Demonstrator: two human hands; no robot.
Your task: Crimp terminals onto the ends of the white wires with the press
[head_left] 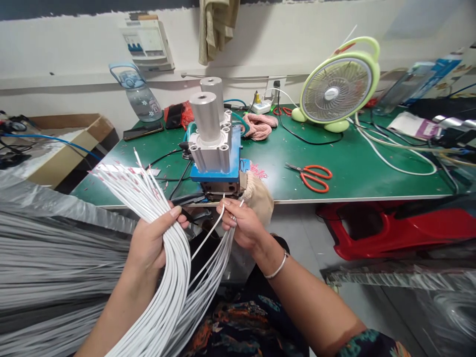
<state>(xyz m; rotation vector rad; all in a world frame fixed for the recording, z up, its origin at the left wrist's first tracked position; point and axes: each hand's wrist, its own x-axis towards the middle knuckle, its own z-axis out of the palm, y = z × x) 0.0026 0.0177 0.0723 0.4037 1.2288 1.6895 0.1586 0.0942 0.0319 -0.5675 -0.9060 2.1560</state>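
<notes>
My left hand (150, 238) is wrapped round a thick bundle of white cables (176, 277), whose ends fan out above the thumb, some with pinkish-red tips. My right hand (241, 220) pinches one white cable (208, 237) close to its end, at the front of a pneumatic machine (219, 173) with silver cylinders and a blue plate. More white cables hang down from the fingers of the same hand. Whether the pinched cable's tip enters the machine, I cannot tell. A beige cloth bag (260, 198) hangs just right of the machine's front.
Orange-handled scissors (316, 177) lie on the green table (360, 171). Behind stand a green fan (334, 91) and a water bottle (143, 99). A cardboard box (74, 144) is at the left, above wrapped cable bundles (55, 263). A red stool (397, 228) stands below right.
</notes>
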